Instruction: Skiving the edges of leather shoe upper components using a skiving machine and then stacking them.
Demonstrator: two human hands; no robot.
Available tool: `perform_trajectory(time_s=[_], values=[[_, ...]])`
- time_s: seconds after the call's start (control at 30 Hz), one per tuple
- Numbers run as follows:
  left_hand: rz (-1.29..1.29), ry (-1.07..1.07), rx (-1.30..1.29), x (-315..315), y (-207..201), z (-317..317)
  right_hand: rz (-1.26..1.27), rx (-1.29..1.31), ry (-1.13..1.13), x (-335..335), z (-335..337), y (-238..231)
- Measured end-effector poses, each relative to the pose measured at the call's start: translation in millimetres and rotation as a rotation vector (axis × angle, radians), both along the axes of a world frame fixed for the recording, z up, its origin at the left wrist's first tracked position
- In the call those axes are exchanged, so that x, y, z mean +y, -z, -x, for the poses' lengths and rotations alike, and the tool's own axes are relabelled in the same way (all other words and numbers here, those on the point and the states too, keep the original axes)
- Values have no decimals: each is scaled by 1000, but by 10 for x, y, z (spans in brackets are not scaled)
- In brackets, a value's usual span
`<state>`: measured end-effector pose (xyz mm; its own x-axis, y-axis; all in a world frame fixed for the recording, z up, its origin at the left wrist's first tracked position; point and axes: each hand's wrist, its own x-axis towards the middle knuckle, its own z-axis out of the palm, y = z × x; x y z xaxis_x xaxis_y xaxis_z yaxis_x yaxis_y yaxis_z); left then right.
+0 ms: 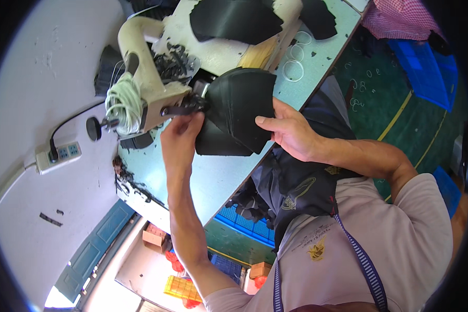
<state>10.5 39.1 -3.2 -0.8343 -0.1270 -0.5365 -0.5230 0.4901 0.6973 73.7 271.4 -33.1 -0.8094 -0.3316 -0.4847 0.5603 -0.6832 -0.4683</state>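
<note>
A black, flat, curved sheet piece (249, 104), which looks like leather or a similar material, lies over the table by the head (192, 101) of a cream-coloured machine. It has a second layer or flap at its near left; I cannot tell if that is a separate piece. My right hand (291, 130) grips its right edge, thumb on top and fingers underneath. Close to the machine head, my left hand (181, 136) is closed, its fingertips pinching the sheet's left edge. The machine's working point is mostly hidden by the sheet and my left fingers.
More black cut pieces (236, 20) lie at the far side of the light-blue table (156, 179). Black scraps (177, 62) gather behind the machine arm, beside white rings (293, 70). A coil of pale cord (125, 101) hangs on the machine. A power strip (62, 156) is on the left wall.
</note>
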Motion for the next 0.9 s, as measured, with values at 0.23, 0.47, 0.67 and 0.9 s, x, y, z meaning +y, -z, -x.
perform_trajectory(time_s=[0.23, 0.47, 0.67, 0.9], values=[[-6, 42, 117, -29, 47, -35, 26, -41, 27, -55, -50, -77], [-280, -181, 36, 230, -33, -374, -34, 24, 4, 17, -39, 32], [-392, -177, 187, 657, -218, -1071, -268, 307, -294, 35, -338, 34], [-519, 146, -303, 473, -536, -1967, -328, 769, -902, 590, -813, -157]])
